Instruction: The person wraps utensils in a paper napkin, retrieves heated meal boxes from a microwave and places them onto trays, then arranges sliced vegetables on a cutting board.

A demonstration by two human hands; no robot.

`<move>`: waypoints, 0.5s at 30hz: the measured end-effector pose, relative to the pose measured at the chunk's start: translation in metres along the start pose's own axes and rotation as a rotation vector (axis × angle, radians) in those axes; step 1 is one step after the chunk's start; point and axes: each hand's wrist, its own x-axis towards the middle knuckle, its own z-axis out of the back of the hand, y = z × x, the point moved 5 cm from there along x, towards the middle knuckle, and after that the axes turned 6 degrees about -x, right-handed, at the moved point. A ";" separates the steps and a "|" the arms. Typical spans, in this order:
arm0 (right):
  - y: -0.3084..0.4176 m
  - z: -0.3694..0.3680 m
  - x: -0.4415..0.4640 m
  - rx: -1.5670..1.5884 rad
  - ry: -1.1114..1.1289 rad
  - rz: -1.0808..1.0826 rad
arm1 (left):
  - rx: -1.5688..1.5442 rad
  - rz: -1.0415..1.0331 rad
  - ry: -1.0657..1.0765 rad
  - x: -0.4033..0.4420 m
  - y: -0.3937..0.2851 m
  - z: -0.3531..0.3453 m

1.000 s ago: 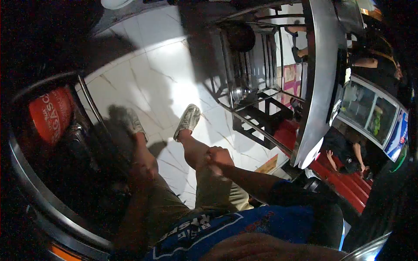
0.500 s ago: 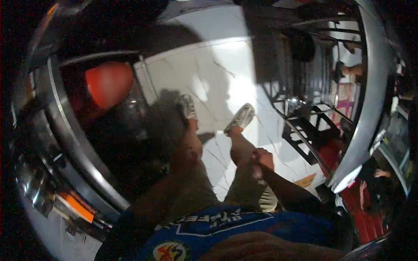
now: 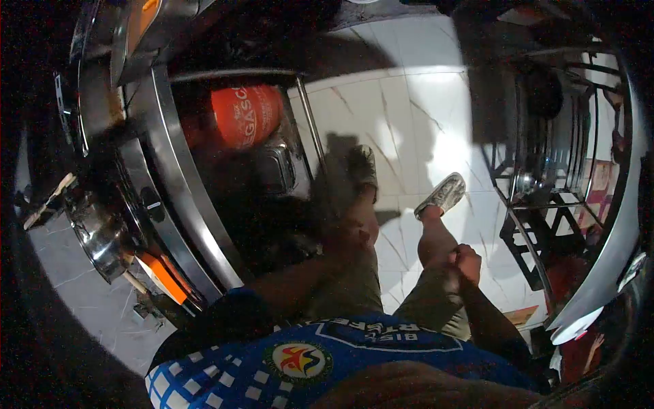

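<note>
My right hand (image 3: 466, 263) rests at my right knee with its fingers curled in, and no object shows in it. In shadow, my left hand (image 3: 351, 236) lies by my left knee; its fingers are too dark to make out. Both my legs stretch forward over the tiled floor, ending in patterned shoes (image 3: 443, 193). To the left of my legs, a red gas cylinder (image 3: 245, 116) with white lettering sits under the metal counter (image 3: 180, 150). Beside it is a dark rectangular metal tray (image 3: 276, 170). Neither hand touches these.
On the left counter side are a shiny metal pan (image 3: 99, 238), an orange object (image 3: 161, 276) and a wooden stick (image 3: 51, 201). At right stand a dark metal rack (image 3: 538, 204) and a table with a curved pale edge (image 3: 630, 198). Another person's hand (image 3: 597, 343) shows at lower right.
The view has turned left, so the scene sits further right and more of the left counter and pan shows. The cylinder's lettering is sharper. My hands stay at my knees.
</note>
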 end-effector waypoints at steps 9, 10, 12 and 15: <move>0.007 0.028 -0.002 0.121 -0.065 -0.130 | 0.127 0.041 0.057 -0.022 0.004 0.011; 0.009 0.037 -0.004 0.115 -0.063 -0.064 | 0.131 0.041 0.058 -0.024 0.002 0.012; 0.010 0.039 -0.004 0.113 -0.064 0.003 | 0.150 -0.048 0.025 -0.025 -0.013 0.018; -0.001 0.025 -0.003 0.144 -0.031 -0.115 | -0.273 0.004 -0.123 0.005 -0.069 0.000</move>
